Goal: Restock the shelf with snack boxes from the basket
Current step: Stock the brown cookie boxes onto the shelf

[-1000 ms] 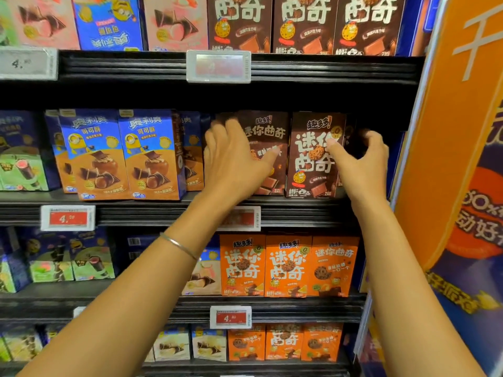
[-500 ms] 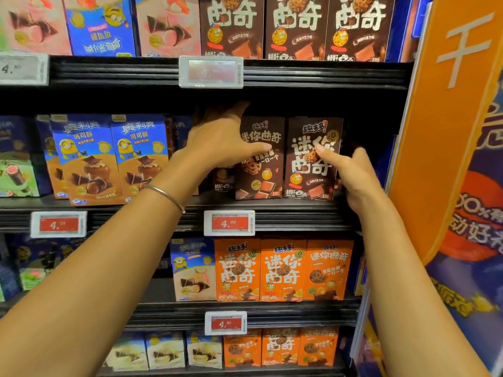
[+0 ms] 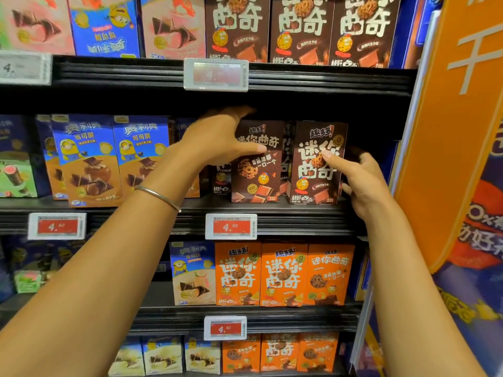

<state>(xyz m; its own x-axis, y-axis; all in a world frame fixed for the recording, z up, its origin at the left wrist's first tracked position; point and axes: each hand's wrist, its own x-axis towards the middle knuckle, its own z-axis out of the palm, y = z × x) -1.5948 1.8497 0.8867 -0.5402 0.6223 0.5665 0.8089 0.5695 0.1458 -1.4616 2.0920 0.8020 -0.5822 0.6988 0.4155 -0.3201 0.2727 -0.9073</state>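
Two brown boxes up on the middle shelf, side by side. Left hand grips the left box near its top; right hand pinches the right box at its edge.

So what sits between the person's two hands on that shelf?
Two dark brown cookie boxes stand there side by side, seen in the head view: the left box, held by the left hand, and the right box, held by the right hand.

Left hand grips the left brown box, right hand the right brown box.
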